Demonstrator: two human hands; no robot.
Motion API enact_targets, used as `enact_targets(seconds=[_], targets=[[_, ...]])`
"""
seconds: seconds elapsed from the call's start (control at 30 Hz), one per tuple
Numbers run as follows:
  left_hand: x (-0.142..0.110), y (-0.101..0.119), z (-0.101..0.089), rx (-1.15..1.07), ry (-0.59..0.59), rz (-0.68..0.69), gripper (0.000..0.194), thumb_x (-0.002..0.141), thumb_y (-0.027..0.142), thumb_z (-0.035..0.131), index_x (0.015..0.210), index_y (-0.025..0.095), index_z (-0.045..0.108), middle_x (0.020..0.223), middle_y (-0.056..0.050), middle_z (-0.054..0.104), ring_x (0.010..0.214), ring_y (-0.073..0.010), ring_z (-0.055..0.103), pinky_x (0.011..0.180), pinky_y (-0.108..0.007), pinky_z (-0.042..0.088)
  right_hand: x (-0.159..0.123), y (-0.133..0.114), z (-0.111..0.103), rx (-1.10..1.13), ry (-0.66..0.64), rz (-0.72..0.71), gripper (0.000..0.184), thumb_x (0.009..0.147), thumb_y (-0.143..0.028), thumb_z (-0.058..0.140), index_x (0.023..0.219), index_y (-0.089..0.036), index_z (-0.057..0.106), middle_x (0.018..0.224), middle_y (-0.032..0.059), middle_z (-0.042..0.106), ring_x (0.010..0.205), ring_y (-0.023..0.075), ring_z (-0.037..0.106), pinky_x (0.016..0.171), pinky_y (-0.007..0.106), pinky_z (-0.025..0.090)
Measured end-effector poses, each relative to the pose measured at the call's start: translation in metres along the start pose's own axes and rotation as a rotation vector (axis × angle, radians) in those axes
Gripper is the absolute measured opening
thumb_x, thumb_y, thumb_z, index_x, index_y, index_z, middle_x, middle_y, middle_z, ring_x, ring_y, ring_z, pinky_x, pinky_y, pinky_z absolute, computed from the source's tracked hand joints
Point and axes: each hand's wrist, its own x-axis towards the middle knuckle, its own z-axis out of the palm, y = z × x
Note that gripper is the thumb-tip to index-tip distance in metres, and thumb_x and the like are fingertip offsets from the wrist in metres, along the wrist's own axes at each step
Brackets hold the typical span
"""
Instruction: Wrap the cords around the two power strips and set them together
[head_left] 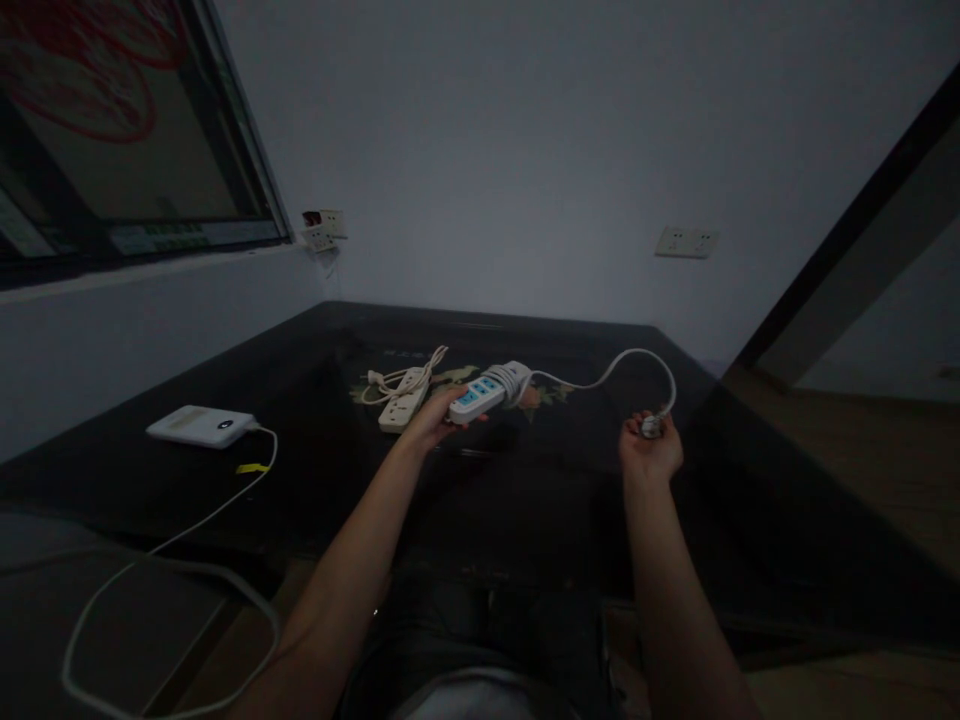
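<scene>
Nearest, below the blue-socket strip (478,399), the person's dark trousers (480,625) are showing at the bench's near edge. Down-left of the strip, a white cable (275,445) is looping over that edge and running up to a flat white device (191,428) w/ a dark round spot, which is lying well left of the strip. A small yellow scrap (251,468) is lying by the cable, also left of the strip.

The bench (540,510) is spreading dark & glossy under everything, w/ a floral print (531,397) peeking out around the strip. R hand (651,440), well right of the strip, is curling its fingers around the strip's plug (651,427). L hand (433,418) is gripping the strip's near-left end; can't tell if the strip is touching the bench. Its white cord (577,386) is wrapping the far end, hiding part of it, then arching right to the plug.

Just left of the strip, a second, cream strip (405,403) is lying w/ its own cord bunching across the top.

Beyond the strip, a pale wall (510,180) is rising, w/ outlets (686,242) far right, more sockets (322,230) far left, and a dark window (150,120) past those.
</scene>
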Motion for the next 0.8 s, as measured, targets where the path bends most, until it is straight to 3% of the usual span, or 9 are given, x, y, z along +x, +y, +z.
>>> enact_targets(seconds=[0.1,0.2,0.27,0.33,0.43,0.63,0.8], targets=[[-0.001,0.009,0.0,-0.12,0.11,0.091,0.041,0.087,0.028,0.057,0.125,0.012,0.051,0.098,-0.016,0.071,0.068,-0.0201,0.071,0.04,-0.017,0.046,0.008,-0.003,-0.006,-0.002,0.058,-0.051,0.015,0.088,-0.016,0.032,0.077,-0.021,0.039,0.054,-0.0072,0.044,0.04,0.0039,0.044,0.04,0.012,0.032],[-0.007,0.016,0.002,-0.196,0.089,0.131,0.037,0.09,0.027,0.051,0.123,0.012,0.051,0.089,-0.013,0.071,0.063,-0.0192,0.07,0.037,-0.016,0.044,0.011,0.0,-0.009,-0.04,0.073,-0.072,0.01,0.084,-0.015,0.036,0.078,-0.022,0.039,0.054,-0.0073,0.047,0.041,0.0047,0.046,0.042,0.013,0.036],[-0.012,0.016,0.004,-0.187,0.027,0.113,0.036,0.09,0.025,0.048,0.123,0.011,0.051,0.083,-0.011,0.071,0.058,-0.0192,0.069,0.034,-0.017,0.042,0.008,0.006,-0.008,-0.077,0.056,-0.073,0.013,0.078,-0.011,0.042,0.084,-0.024,0.043,0.056,-0.007,0.051,0.043,0.007,0.049,0.043,0.015,0.038],[-0.015,0.014,0.006,-0.145,-0.057,0.088,0.036,0.089,0.024,0.047,0.123,0.01,0.051,0.08,-0.011,0.07,0.054,-0.0199,0.068,0.031,-0.018,0.04,0.003,0.012,-0.005,-0.141,0.013,-0.06,0.03,0.07,-0.007,0.048,0.094,-0.026,0.046,0.058,-0.0067,0.056,0.046,0.01,0.054,0.044,0.018,0.04],[-0.017,0.008,0.008,-0.073,-0.193,0.067,0.037,0.088,0.025,0.048,0.121,0.01,0.051,0.078,-0.011,0.07,0.053,-0.0212,0.068,0.031,-0.019,0.042,-0.007,0.021,-0.001,-0.299,-0.122,0.019,0.046,0.061,-0.004,0.056,0.102,-0.025,0.049,0.059,-0.0063,0.061,0.051,0.0128,0.059,0.047,0.021,0.045],[-0.022,0.002,0.012,0.105,-0.46,0.023,0.05,0.074,0.034,0.065,0.117,0.01,0.055,0.083,-0.012,0.071,0.054,-0.0235,0.068,0.031,-0.019,0.042,-0.032,0.039,0.007,-0.557,-0.436,0.295,0.027,0.058,-0.013,0.065,0.084,-0.019,0.06,0.064,-0.0009,0.067,0.056,0.0144,0.062,0.051,0.025,0.05],[-0.031,-0.002,0.02,0.285,-0.653,-0.064,0.055,0.071,0.04,0.067,0.116,0.01,0.06,0.079,-0.014,0.07,0.054,-0.0227,0.067,0.035,-0.02,0.042,-0.061,0.046,0.005,-0.611,-0.59,0.243,0.011,0.065,-0.029,0.068,0.072,-0.022,0.063,0.067,0.0011,0.067,0.069,0.0202,0.066,0.06,0.032,0.054]])
